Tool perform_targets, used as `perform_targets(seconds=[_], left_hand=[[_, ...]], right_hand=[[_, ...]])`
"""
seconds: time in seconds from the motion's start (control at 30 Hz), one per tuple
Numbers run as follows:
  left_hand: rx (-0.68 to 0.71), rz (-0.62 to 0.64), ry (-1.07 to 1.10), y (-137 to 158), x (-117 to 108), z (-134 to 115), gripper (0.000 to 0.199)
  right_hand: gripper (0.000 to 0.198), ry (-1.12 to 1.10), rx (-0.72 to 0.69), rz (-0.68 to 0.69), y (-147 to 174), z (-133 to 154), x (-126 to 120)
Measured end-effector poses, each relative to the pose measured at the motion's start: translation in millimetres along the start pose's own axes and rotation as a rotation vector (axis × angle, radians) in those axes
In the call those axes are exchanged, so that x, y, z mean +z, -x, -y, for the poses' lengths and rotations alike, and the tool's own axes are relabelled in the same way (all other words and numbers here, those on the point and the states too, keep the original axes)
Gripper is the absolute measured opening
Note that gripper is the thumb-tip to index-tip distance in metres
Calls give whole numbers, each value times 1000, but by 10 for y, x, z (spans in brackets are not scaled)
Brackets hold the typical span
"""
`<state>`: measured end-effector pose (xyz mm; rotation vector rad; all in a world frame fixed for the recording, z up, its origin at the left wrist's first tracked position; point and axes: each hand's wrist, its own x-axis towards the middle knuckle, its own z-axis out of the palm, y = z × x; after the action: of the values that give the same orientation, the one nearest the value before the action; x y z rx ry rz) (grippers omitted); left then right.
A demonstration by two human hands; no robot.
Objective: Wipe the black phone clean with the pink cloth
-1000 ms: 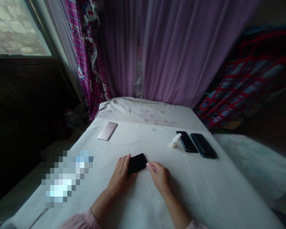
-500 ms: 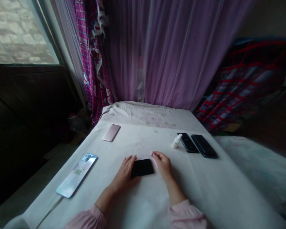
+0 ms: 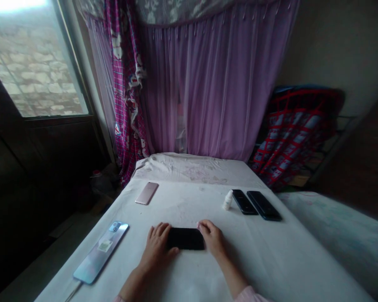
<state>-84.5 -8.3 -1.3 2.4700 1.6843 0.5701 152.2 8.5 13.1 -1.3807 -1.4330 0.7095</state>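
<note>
A smartphone [image 3: 185, 239] with a dark screen lies face up and sideways on the white-covered table [image 3: 189, 279]. My left hand [image 3: 158, 243] holds its left end, fingers along the far side and thumb at the near edge. At the phone's far right corner is my right hand [image 3: 211, 238], thumb and fingers pinched on a small pale pink piece [image 3: 198, 225] that looks like cloth. Most of this piece is hidden by the fingers, and whether it touches the screen I cannot tell.
A small white spray bottle [image 3: 227, 200] stands beside a dark phone [image 3: 244, 202] and a second dark phone [image 3: 263, 205]. A rose-gold phone [image 3: 147, 193] lies back left. Nearer is a light-blue phone [image 3: 101, 252] with a cable [image 3: 74, 291]. Purple curtains [image 3: 220, 84] hang behind.
The camera view has tilted upward, so the table sits lower in the picture. The phone has turned straighter, and my right hand has come closer to its far right corner.
</note>
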Motion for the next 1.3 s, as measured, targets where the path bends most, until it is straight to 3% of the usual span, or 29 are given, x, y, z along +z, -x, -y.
perform_targets(seconds=[0.17, 0.5, 1.03, 1.17, 1.3], left_hand=[[103, 78, 7, -88, -46, 59, 73], [241, 21, 14, -99, 39, 109, 79], [219, 40, 89, -80, 5, 23, 77], [215, 60, 94, -81, -44, 7, 77], [217, 56, 100, -82, -77, -5, 76]], right_hand=[[24, 88, -35, 170, -10, -56, -96], [24, 339, -94, 253, -8, -64, -211], [15, 506, -305, 328, -68, 348, 355], [13, 519, -326, 317, -59, 272, 178], [18, 500, -294, 217, 53, -5, -281]])
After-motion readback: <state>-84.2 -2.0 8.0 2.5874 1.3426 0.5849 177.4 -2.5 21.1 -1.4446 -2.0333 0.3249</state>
